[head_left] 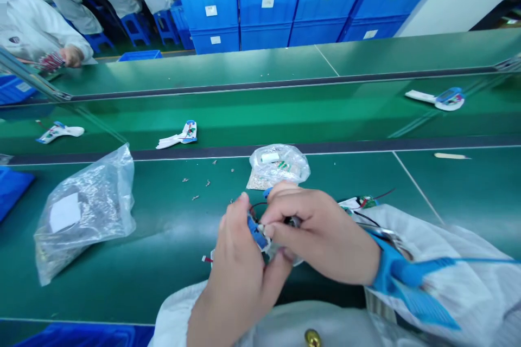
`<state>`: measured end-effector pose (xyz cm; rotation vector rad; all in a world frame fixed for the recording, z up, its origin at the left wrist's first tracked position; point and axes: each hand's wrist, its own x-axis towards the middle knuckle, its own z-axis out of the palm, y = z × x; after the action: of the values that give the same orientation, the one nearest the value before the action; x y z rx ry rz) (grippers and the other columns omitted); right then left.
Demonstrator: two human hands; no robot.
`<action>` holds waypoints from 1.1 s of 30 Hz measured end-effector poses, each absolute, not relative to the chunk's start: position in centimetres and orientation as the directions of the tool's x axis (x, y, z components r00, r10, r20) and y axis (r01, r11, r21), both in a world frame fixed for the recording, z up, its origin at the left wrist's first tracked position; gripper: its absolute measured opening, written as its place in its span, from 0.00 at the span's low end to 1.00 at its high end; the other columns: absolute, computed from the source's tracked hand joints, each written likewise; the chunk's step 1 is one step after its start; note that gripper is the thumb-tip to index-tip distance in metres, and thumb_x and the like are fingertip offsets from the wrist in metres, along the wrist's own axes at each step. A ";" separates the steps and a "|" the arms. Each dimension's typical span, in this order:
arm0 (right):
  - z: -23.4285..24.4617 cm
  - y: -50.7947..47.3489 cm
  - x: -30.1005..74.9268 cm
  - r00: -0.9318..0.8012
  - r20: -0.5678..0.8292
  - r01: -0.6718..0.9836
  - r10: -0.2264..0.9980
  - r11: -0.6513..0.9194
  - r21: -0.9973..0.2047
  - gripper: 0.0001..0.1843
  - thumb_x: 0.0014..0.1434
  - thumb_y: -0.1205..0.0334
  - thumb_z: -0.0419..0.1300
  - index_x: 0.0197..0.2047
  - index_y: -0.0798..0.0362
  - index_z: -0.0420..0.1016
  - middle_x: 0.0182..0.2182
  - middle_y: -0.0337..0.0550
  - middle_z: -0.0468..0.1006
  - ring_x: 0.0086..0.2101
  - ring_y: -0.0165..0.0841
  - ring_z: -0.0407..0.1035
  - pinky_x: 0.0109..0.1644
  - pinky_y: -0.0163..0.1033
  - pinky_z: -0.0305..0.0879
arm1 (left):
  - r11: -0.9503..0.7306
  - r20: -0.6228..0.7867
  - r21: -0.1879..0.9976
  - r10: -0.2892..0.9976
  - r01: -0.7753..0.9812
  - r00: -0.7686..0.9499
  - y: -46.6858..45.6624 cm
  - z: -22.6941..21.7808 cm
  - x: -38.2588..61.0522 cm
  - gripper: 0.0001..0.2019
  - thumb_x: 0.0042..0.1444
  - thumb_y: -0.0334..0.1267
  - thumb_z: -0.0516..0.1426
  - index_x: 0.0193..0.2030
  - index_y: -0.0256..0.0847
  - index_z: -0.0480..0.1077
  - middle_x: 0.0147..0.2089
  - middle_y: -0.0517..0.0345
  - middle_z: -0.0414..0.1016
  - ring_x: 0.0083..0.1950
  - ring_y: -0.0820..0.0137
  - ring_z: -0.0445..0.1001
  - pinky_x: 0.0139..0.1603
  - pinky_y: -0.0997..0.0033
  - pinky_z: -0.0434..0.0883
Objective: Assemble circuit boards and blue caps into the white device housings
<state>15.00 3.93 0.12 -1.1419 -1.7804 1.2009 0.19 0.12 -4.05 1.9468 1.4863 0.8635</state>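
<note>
My left hand [238, 265] is closed around a small blue and white device [257, 233] with thin wires, held just above the green table near its front edge. My right hand [317, 233] meets it from the right, fingers pinched on the same device at its top. A blue wrist strap [396, 271] sits on my right wrist. Most of the device is hidden between the two hands. A small clear bag of tiny parts [279, 165] lies just beyond my fingers.
A large clear plastic bag [83, 211] lies at the left. Loose screws [199, 184] dot the table. Finished white and blue devices [179, 136] [442, 98] [61, 131] lie on the conveyor belt [285, 114]. Blue crates [268, 5] stand behind; a co-worker's hand [71, 56] is at far left.
</note>
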 end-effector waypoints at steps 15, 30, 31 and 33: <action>-5.4 5.8 17.3 -0.305 -0.085 0.072 0.949 -0.066 -0.995 0.16 0.53 0.55 0.58 0.19 0.54 0.70 0.26 0.43 0.76 0.37 0.37 0.71 0.45 0.41 0.65 | 0.574 -0.589 0.801 0.704 0.170 0.397 -2.4 -4.8 -1.9 0.05 0.43 0.27 0.55 0.27 0.40 0.66 0.24 0.63 0.68 0.26 0.73 0.64 0.28 0.74 0.60; -9.1 16.1 10.0 -0.414 -0.292 0.905 0.862 0.355 -0.235 0.12 0.58 0.69 0.53 0.44 0.60 0.75 0.44 0.56 0.74 0.45 0.41 0.69 0.48 0.46 0.63 | 0.629 -0.626 0.776 0.778 0.055 -0.060 -5.5 -7.4 -10.2 0.18 0.43 0.53 0.62 0.25 0.37 0.71 0.19 0.59 0.69 0.22 0.74 0.59 0.23 0.74 0.53; -9.4 16.6 9.8 -0.421 -0.310 0.904 0.852 0.366 -0.222 0.11 0.59 0.66 0.54 0.44 0.59 0.73 0.44 0.53 0.74 0.45 0.39 0.68 0.49 0.46 0.64 | 0.627 -0.625 0.778 0.779 0.044 -0.058 -5.3 -7.6 -10.2 0.19 0.42 0.54 0.62 0.25 0.37 0.71 0.19 0.59 0.69 0.21 0.73 0.60 0.23 0.74 0.54; -10.1 17.5 9.4 -0.438 -0.345 0.898 0.830 0.384 -0.216 0.12 0.61 0.61 0.55 0.45 0.58 0.71 0.45 0.48 0.73 0.45 0.36 0.68 0.50 0.47 0.64 | 0.636 -0.634 0.771 0.772 0.029 -0.050 -5.0 -7.9 -10.2 0.19 0.41 0.54 0.62 0.25 0.37 0.71 0.18 0.59 0.69 0.21 0.73 0.60 0.23 0.74 0.54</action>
<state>9.35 17.48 -10.11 -1.7425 -2.7577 0.6254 -10.18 -5.05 -7.87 0.6984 1.5171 0.6898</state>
